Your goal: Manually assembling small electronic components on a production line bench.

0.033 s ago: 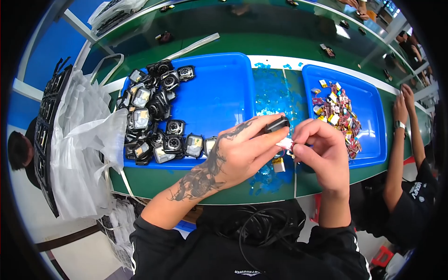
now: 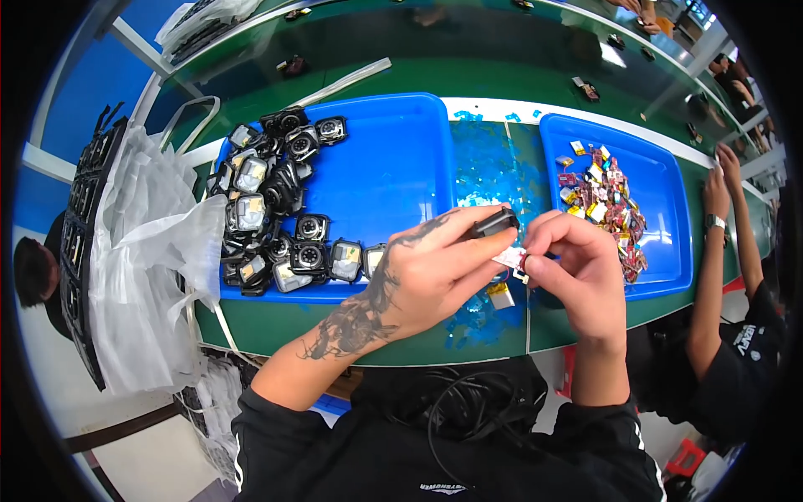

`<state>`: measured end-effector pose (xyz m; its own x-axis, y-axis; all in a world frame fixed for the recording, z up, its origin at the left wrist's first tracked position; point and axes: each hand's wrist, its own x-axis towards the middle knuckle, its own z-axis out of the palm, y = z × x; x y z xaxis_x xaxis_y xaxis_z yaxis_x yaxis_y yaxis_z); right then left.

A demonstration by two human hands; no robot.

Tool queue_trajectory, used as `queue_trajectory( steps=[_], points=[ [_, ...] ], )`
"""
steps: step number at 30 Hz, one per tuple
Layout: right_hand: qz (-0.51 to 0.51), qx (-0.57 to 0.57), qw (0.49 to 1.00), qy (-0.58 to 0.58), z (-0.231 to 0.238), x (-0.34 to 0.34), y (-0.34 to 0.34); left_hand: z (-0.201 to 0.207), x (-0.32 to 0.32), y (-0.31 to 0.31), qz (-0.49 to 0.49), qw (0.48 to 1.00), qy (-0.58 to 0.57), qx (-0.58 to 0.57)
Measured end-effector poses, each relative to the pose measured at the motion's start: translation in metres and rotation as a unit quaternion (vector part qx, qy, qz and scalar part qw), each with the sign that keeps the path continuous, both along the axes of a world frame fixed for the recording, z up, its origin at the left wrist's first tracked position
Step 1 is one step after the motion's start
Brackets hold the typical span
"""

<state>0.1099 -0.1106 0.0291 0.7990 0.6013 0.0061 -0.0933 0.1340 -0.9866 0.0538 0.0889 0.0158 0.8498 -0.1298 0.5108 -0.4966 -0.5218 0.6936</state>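
My left hand [image 2: 439, 263] is closed around a black smartwatch case [image 2: 493, 222], tattooed side up, above the strip of table between two blue trays. From between the hands, at the case's near side, sticks out a small white part [image 2: 510, 258] with reddish bits and thin wires. My right hand [image 2: 575, 263] pinches the edge of this part between thumb and fingertips; the exact grip is partly hidden. Just below the fingers is a small silver battery with a yellow end [image 2: 501, 295]; whether it hangs or lies on the table I cannot tell.
The left blue tray [image 2: 385, 180] bears piled black watch cases [image 2: 284, 197]. In the right blue tray [image 2: 665, 184] lies a heap of small batteries and red circuit boards [image 2: 611, 205]. Blue film scraps [image 2: 489, 171] cover the green table between them. At right, a co-worker's arms [image 2: 713, 251] reach in.
The white part between my hands shows slightly more of its surface, and the battery below is tilted a little differently. Both hands keep their grips.
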Motion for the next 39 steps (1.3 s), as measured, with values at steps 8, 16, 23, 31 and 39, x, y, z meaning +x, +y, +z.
queue_trajectory(
  steps=[8,16,23,31,39],
  points=[
    [-0.036,0.009,0.999,-0.011,-0.008,-0.01,-0.004,-0.002,0.0,0.0,-0.1,0.858,0.377,-0.333],
    [-0.141,-0.043,0.984,-0.102,-0.018,-0.018,0.014,-0.003,-0.002,-0.008,-0.057,0.874,0.323,-0.358],
    [-0.153,-0.064,0.978,-0.125,-0.02,-0.01,0.016,-0.007,-0.002,-0.01,-0.079,0.883,0.259,-0.383],
    [-0.138,-0.134,0.963,-0.188,-0.014,-0.006,0.018,-0.001,-0.001,-0.007,-0.057,0.889,0.311,-0.33],
    [-0.19,-0.165,0.929,-0.272,-0.022,-0.009,0.023,-0.003,-0.001,-0.007,-0.072,0.861,0.331,-0.379]
  ],
)
